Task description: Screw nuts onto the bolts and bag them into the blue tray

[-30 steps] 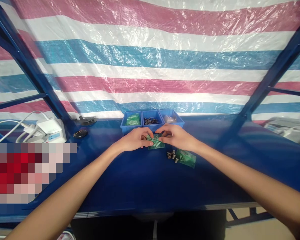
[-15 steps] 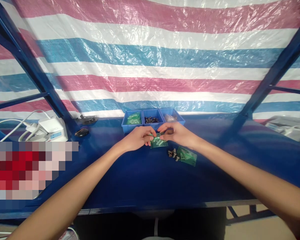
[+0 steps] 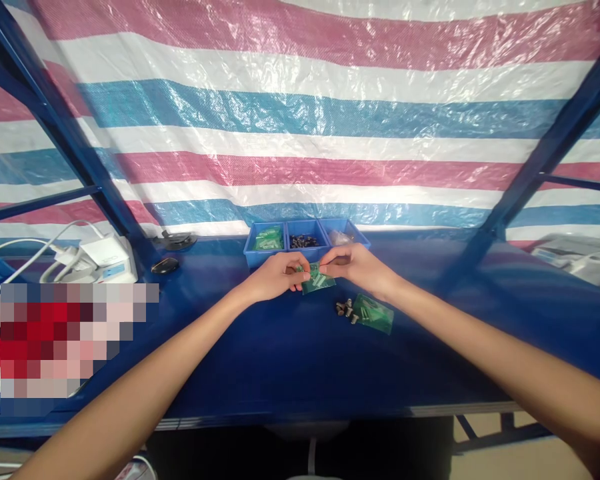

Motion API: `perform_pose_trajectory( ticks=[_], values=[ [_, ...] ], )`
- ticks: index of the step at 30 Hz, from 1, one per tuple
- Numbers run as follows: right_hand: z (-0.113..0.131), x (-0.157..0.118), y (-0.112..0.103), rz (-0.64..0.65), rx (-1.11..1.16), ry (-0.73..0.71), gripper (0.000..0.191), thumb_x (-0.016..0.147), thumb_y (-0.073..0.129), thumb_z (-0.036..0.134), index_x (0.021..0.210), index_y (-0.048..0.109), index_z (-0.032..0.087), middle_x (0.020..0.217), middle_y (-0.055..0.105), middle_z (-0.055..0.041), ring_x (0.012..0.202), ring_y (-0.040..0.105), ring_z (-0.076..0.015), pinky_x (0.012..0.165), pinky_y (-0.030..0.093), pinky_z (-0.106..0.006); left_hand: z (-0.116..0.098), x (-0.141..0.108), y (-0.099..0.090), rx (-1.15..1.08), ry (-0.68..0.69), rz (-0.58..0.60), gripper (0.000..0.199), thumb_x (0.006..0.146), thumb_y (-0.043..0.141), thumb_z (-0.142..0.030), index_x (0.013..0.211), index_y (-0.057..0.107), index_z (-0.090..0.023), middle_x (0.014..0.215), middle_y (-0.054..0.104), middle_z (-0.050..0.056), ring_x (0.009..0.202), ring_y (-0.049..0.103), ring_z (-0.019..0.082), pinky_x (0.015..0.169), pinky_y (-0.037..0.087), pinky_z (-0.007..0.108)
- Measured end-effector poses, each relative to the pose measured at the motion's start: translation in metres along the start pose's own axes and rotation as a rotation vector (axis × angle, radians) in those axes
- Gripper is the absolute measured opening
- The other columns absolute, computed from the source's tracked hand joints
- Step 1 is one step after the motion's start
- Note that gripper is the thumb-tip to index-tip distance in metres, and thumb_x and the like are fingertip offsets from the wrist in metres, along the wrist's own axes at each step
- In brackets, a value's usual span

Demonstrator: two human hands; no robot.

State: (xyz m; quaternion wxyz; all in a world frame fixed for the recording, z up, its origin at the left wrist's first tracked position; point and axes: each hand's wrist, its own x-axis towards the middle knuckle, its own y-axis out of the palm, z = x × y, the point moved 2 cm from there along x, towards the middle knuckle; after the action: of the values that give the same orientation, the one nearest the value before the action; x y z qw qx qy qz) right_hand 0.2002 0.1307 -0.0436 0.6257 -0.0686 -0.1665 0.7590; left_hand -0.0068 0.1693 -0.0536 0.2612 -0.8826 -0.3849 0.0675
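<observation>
Between my two hands is a small green plastic bag [image 3: 320,283] with white print on it, pinched along its upper edge. My left hand [image 3: 280,275] is closed on the bag's left corner, thumb on top. My right hand [image 3: 351,265] pinches the upper right edge between thumb and finger. Just below my right wrist lies a second green bag [image 3: 376,314], flat on the blue table. Several metal screws [image 3: 347,309] sit in a loose group against its left side.
Behind my hands stand three joined blue bins: one with green bags [image 3: 269,238], one with dark screws [image 3: 304,241], one with a clear plastic bag [image 3: 340,237]. At the left are a black computer mouse [image 3: 165,265] and a white power strip with plugs [image 3: 109,260].
My right fingers have drawn closer together at the bag's upper edge. My left hand keeps its hold, and the bag and screws on the table have not moved.
</observation>
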Motion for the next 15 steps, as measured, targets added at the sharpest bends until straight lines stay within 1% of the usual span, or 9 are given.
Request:
perform_pose_trajectory(
  ticks=[3, 5, 7, 9, 11, 13, 15],
  values=[
    [0.000, 0.000, 0.000, 0.026, 0.034, 0.037, 0.013, 0.072, 0.082, 0.024, 0.083, 0.076, 0.018, 0.090, 0.073, -0.0062, 0.088, 0.066, -0.0205, 0.085, 0.051, -0.038, 0.001, 0.001, -0.002, -0.013, 0.001, -0.028, 0.016, 0.095, 0.063, -0.034, 0.094, 0.062, -0.018, 0.078, 0.064, 0.001, 0.069, 0.064, 0.014, 0.070, 0.053, 0.029],
    [0.000, 0.000, 0.000, 0.033, 0.057, 0.042, 0.013, 0.072, 0.081, 0.023, 0.083, 0.077, 0.019, 0.089, 0.073, -0.0058, 0.087, 0.066, -0.0197, 0.084, 0.052, -0.037, 0.002, 0.002, -0.003, -0.018, 0.004, -0.043, 0.015, 0.096, 0.062, -0.032, 0.094, 0.063, -0.018, 0.077, 0.064, 0.001, 0.069, 0.064, 0.014, 0.070, 0.052, 0.029],
    [-0.001, -0.001, 0.000, 0.024, 0.099, 0.044, 0.011, 0.072, 0.080, 0.023, 0.082, 0.077, 0.019, 0.085, 0.071, -0.0050, 0.083, 0.065, -0.0183, 0.080, 0.052, -0.036, 0.001, 0.001, -0.003, -0.026, 0.005, -0.043, 0.018, 0.095, 0.063, -0.035, 0.095, 0.064, -0.018, 0.078, 0.064, 0.001, 0.070, 0.064, 0.014, 0.070, 0.051, 0.029],
    [-0.002, 0.000, 0.000, 0.002, 0.150, 0.064, 0.008, 0.073, 0.079, 0.023, 0.080, 0.077, 0.019, 0.082, 0.069, -0.0047, 0.080, 0.063, -0.0174, 0.078, 0.053, -0.035, -0.002, -0.001, -0.003, -0.011, 0.006, -0.031, 0.025, 0.090, 0.070, -0.042, 0.097, 0.064, -0.019, 0.079, 0.065, 0.001, 0.071, 0.064, 0.015, 0.067, 0.050, 0.029],
    [-0.003, 0.000, -0.001, -0.027, 0.193, 0.090, 0.008, 0.072, 0.080, 0.022, 0.079, 0.078, 0.018, 0.082, 0.069, -0.0049, 0.080, 0.063, -0.0170, 0.078, 0.054, -0.035, -0.006, -0.003, -0.003, 0.057, 0.022, -0.036, 0.039, 0.080, 0.080, -0.048, 0.103, 0.064, -0.021, 0.086, 0.065, 0.001, 0.071, 0.063, 0.016, 0.063, 0.047, 0.028],
    [-0.004, 0.001, -0.001, -0.044, 0.218, 0.108, 0.010, 0.071, 0.082, 0.023, 0.079, 0.078, 0.018, 0.084, 0.070, -0.0053, 0.081, 0.064, -0.0171, 0.080, 0.055, -0.035, -0.010, -0.006, -0.003, 0.164, 0.071, -0.082, 0.050, 0.072, 0.087, -0.049, 0.109, 0.064, -0.023, 0.100, 0.065, 0.003, 0.076, 0.063, 0.016, 0.063, 0.046, 0.028],
    [-0.004, 0.001, 0.000, -0.048, 0.229, 0.117, 0.011, 0.071, 0.083, 0.024, 0.079, 0.079, 0.017, 0.085, 0.071, -0.0059, 0.083, 0.065, -0.0176, 0.083, 0.057, -0.035, -0.012, -0.007, -0.002, 0.261, 0.132, -0.143, 0.049, 0.072, 0.087, -0.048, 0.109, 0.066, -0.025, 0.113, 0.062, 0.004, 0.083, 0.064, 0.017, 0.067, 0.048, 0.029]
  ],
)
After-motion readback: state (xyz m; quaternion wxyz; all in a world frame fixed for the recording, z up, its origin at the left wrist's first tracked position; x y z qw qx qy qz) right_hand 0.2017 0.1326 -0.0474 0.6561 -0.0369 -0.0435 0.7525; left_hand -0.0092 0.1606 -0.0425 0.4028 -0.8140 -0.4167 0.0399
